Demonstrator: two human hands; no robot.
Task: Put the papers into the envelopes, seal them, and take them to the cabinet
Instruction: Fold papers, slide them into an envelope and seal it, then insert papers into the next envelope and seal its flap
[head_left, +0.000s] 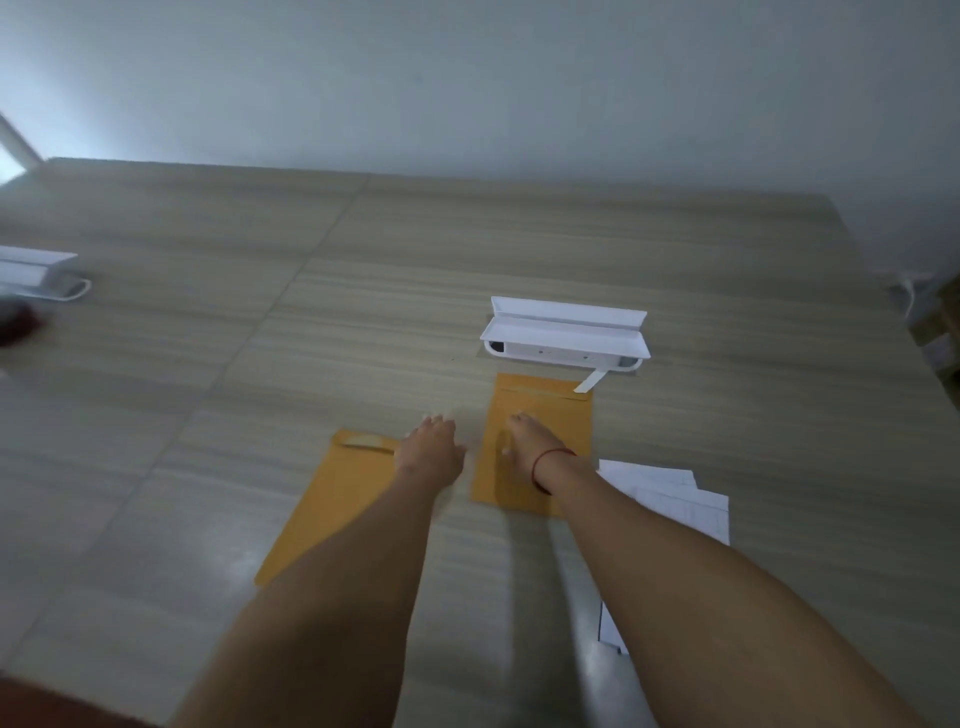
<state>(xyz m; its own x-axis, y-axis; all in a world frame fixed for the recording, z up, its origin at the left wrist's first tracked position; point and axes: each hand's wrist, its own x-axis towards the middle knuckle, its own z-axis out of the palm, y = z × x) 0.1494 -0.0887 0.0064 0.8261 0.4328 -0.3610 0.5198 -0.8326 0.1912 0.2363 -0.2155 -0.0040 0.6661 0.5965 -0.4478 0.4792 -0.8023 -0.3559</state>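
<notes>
Two yellow-brown envelopes lie on the wooden table. The right envelope lies upright just below a white tape dispenser, its flap folded down. My right hand, with a red thread at the wrist, rests flat on it with straight fingers. The left envelope lies tilted, its flap end lifted and open, partly under my left forearm. My left hand hovers between the two envelopes, fingers stretched forward, holding nothing. White papers lie to the right of my right arm.
A white tape dispenser with a loose strip of tape stands just beyond the right envelope. A second white device sits at the table's left edge. A grey wall rises behind the table.
</notes>
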